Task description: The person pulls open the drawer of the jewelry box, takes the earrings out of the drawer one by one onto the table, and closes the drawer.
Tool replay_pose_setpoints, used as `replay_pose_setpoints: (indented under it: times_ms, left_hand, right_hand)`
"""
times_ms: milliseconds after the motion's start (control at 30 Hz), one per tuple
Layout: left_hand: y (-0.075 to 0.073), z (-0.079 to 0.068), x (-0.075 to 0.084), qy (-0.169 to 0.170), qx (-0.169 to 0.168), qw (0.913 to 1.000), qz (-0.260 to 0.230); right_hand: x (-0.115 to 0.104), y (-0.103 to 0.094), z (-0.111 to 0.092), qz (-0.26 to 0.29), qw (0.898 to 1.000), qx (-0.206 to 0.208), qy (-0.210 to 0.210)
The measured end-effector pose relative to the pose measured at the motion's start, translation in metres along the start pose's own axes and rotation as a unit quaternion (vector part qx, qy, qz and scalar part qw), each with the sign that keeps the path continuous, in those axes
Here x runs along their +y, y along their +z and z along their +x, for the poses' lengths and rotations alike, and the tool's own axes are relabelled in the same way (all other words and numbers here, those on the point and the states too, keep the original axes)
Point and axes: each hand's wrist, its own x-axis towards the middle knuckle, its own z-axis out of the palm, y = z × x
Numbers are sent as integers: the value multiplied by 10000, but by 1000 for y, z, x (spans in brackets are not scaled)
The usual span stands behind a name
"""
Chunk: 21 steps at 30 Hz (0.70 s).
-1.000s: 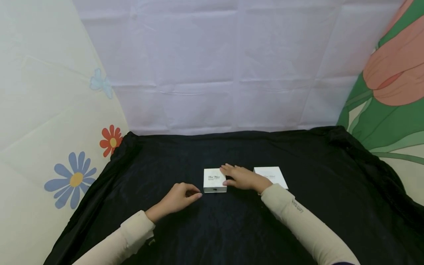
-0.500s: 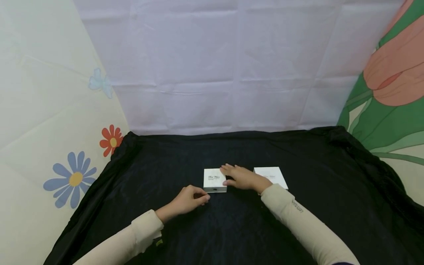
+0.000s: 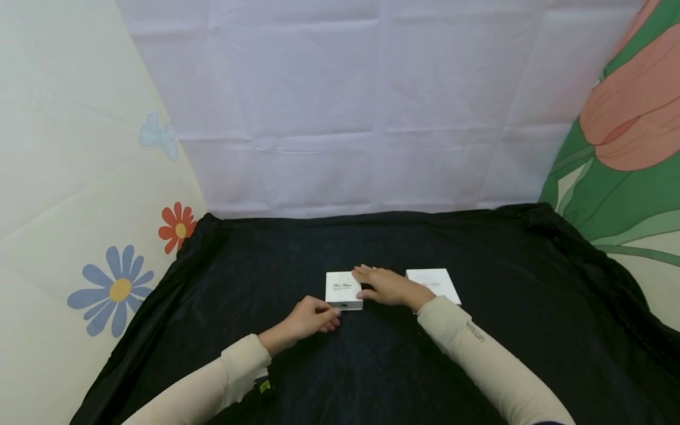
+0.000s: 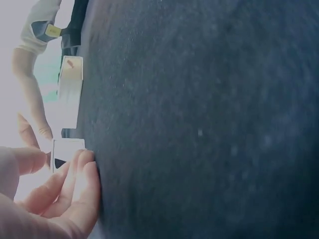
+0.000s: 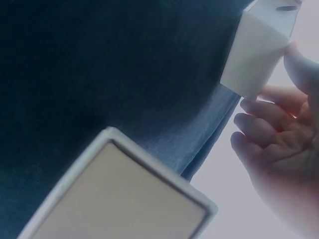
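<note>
A small white box (image 3: 342,289) with black lettering on its lid lies on the black cloth. My right hand (image 3: 386,285) holds its right end, with the thumb near the front corner and the fingers at the far corner. In the right wrist view, the box (image 5: 256,52) sits between thumb and fingers; the remaining fingers curl loosely beyond it. My left hand (image 3: 310,317) is at the front left corner, fingers bent. In the left wrist view, its thumb and fingers stand apart around the front face (image 4: 67,145), which has a dark half-round notch partly hidden by the fingers.
A second white box (image 3: 435,280) lies to the right, partly behind my right wrist; its plain side (image 5: 124,199) fills the lower right wrist view. Black cloth (image 3: 361,372) covers the table. A white sheet (image 3: 382,106) hangs behind, with flower-printed walls at both sides.
My left hand has moved right, from beside the lettered box to its front corner. My right hand and both boxes stay in place.
</note>
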Motion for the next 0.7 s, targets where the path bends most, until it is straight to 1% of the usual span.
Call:
replay_pose_setpoints:
  times_ms: [167, 333, 567, 700]
  left_hand:
    - [5, 2, -1, -55, 175, 9988, -460]
    - [10, 3, -3, -89, 135, 9966, -809]
    - [16, 8, -6, -384, 81, 9911, -1271]
    - [18, 10, -5, -536, 126, 9889, -1383]
  right_hand:
    - [0, 0, 1, -14, 10000, -12, 70]
    - [-2, -1, 0, -3, 10000, 71, -30]
    - [-3, 1, 0, 23, 9997, 151, -189]
    - [-2, 2, -1, 1, 9997, 154, -174]
